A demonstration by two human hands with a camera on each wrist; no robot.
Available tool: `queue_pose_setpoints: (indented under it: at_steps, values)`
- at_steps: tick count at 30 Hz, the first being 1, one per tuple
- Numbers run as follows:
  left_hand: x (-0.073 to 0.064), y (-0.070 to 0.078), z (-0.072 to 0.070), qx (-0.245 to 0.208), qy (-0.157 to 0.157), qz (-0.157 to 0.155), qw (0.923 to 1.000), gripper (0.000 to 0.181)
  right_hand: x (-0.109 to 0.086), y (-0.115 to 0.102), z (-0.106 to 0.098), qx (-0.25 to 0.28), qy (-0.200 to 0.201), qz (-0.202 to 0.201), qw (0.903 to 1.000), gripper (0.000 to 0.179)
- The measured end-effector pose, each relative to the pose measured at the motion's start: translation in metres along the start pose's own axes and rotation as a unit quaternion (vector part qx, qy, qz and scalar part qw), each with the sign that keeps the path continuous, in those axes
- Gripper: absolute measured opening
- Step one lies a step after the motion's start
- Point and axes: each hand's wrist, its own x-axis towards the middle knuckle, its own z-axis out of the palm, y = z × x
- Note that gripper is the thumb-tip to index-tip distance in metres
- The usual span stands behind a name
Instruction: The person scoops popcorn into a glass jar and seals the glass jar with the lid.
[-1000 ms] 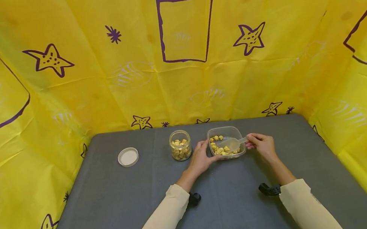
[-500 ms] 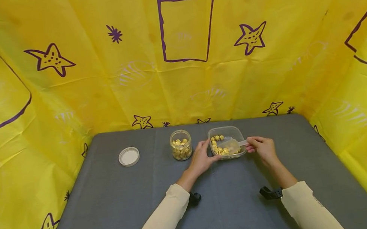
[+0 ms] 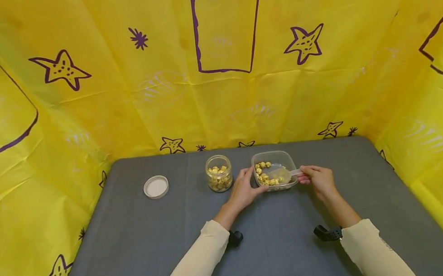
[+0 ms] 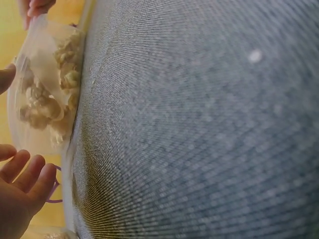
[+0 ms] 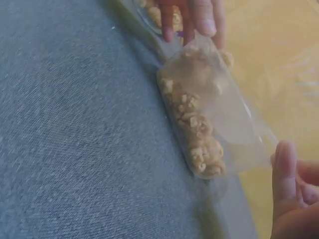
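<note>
A clear plastic container (image 3: pixel 278 156) with golden popcorn (image 3: pixel 262 176) in it stands near the back of the table. My left hand (image 3: pixel 243 190) grips its near left corner, thumb along the front and fingers at the left side. In the right wrist view, the left thumb (image 5: pixel 203 17) is at the container's rim. My right hand (image 3: pixel 321 181) pinches the handle of a translucent plastic spoon (image 3: pixel 281 176) at the right side. The spoon's bowl lies inside the container among the popcorn.
Left of the container, an uncapped clear jar (image 3: pixel 217 157) holds more popcorn. A round white lid (image 3: pixel 156 187) lies farther left on the grey table (image 3: pixel 150 237). A yellow patterned cloth (image 3: pixel 160 104) closes off the back and sides.
My right hand has dipped slightly, bringing the spoon a little lower within the container. The left hand keeps its grip on the container, and the jar and lid stay put.
</note>
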Motion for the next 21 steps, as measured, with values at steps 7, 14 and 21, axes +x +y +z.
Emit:
queue_pose_setpoints:
  at_steps: [7, 14, 21]
  values:
    - [-0.0009, 0.0004, 0.0006, -0.011, -0.007, -0.001, 0.9999, 0.084, -0.0001, -0.0038, -0.0040, 0.042, 0.022, 0.036, 0.9982, 0.020]
    - [-0.0018, -0.0004, 0.0004, -0.022, -0.004, 0.007, 0.9997, 0.082, -0.0024, -0.0045, -0.0014, 0.032, -0.002, 0.028, 0.9991, 0.027]
    - [-0.0014, 0.0001, -0.0008, -0.025, -0.005, 0.008, 0.9997, 0.082, -0.0020, -0.0042, 0.0016, 0.039, -0.012, 0.029, 0.9987, 0.024]
